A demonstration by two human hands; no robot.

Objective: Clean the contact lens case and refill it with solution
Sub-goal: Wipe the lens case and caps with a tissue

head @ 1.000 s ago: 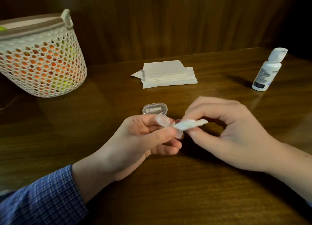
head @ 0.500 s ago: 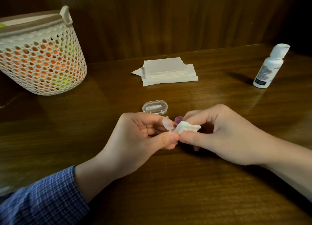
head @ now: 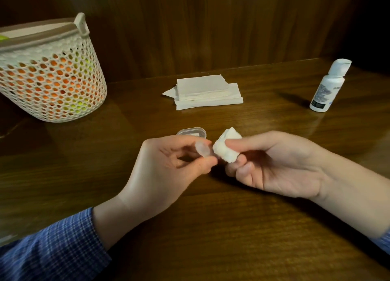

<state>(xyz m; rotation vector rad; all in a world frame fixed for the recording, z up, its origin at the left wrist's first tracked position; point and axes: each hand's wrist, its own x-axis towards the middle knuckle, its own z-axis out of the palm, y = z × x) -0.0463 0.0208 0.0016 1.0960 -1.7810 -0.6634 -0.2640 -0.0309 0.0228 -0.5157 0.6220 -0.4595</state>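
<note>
Since prev frame right hand (head: 274,164) turned palm-up, fingers clamped on tissue wad (head: 226,148); left hand (head: 168,171) pinches lens case (head: 202,149); upper-left basket (head: 50,78) w/ orange/green contents.

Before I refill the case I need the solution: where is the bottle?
In the head view the bottle stands upright at the far right of the table, right of the stack of tissues and beyond the right hand.

A white perforated basket (head: 48,78) with a beige rim and handle is set at the far left of the dark wooden worktop (head: 211,228), and orange and yellow-green contents are seen through its holes. Dark wood panelling (head: 200,27) is seen behind the worktop.
</note>
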